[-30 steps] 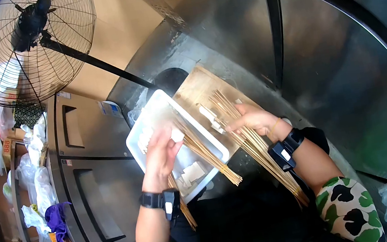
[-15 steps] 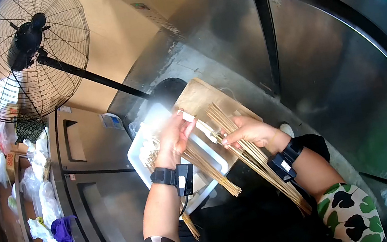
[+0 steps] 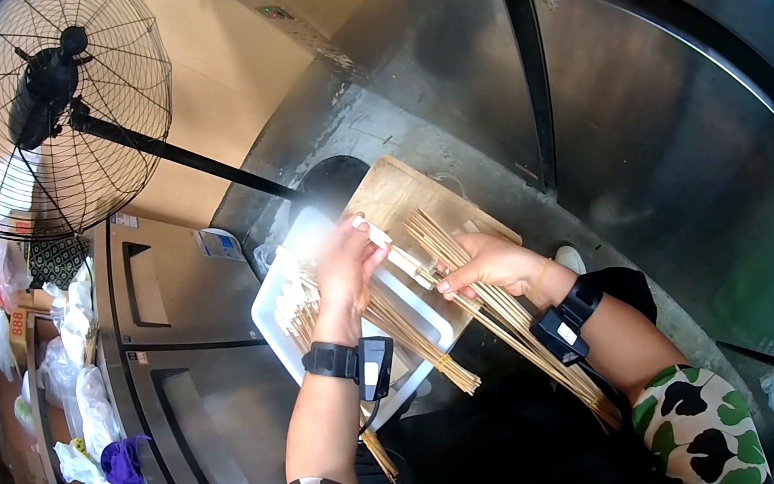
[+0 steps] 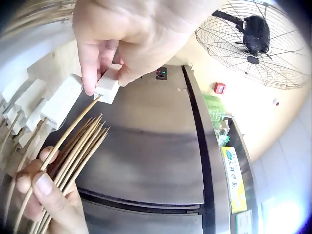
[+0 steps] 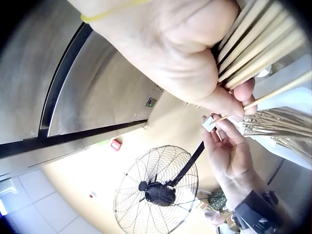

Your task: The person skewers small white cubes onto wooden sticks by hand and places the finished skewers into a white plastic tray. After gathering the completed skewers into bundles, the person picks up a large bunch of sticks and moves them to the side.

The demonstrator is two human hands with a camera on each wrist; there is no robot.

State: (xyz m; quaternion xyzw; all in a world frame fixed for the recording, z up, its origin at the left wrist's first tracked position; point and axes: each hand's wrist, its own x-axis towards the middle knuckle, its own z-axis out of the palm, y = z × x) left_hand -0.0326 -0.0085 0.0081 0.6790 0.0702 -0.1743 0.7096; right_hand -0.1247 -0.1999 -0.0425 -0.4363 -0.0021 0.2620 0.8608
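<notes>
My left hand [image 3: 340,275] pinches a small white block [image 4: 108,84] between thumb and fingertips. In my right hand [image 3: 505,269] is a bundle of bamboo skewers [image 3: 552,358], their tips pointing away from me. One skewer [image 4: 63,139] stands apart from that bundle, held by thumb and finger. Its tip is right at the face of the white block, and how far it goes in is hidden. More white blocks [image 4: 62,101] on skewers show beside the right hand in the left wrist view.
A white tray [image 3: 265,320] under the left forearm holds skewered white pieces [image 3: 295,302] and a skewer bundle [image 3: 412,334]. Beside it lies a wooden board [image 3: 398,184]. A standing fan [image 3: 44,89] is at the far left, with steel cabinets [image 3: 676,146] on the right.
The left hand has come from over the tray toward the right hand with the white block. The right hand keeps its hold on the skewers.
</notes>
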